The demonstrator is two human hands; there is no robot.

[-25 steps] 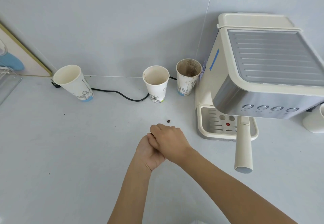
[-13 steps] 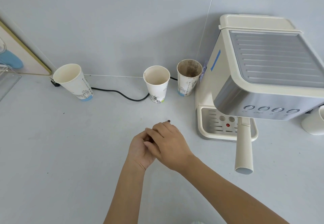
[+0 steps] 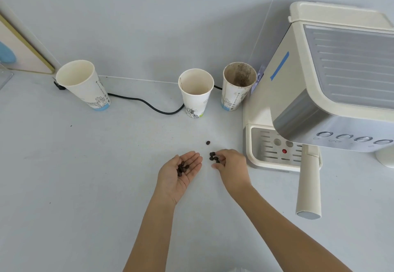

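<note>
Coffee beans, loose: 2 lots in hand, 1 stray, centre of frame.
Left hand (image 3: 181,175) palm-up, fingers relaxed and wide, carrying palm beans (image 3: 182,167). Right hand (image 3: 231,165) has index and thumb curled narrowly round bean cluster (image 3: 213,157) on counter (image 3: 85,175); 1 stray bean (image 3: 208,142) just above; espresso machine (image 3: 319,80) at right.

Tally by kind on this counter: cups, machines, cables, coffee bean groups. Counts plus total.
White printed paper cups: 3
Cream and steel espresso machine: 1
Black power cable: 1
Groups of dark coffee beans: 3 (on the left hand palm, beside the right hand, one lone bean)
Total: 8
</note>
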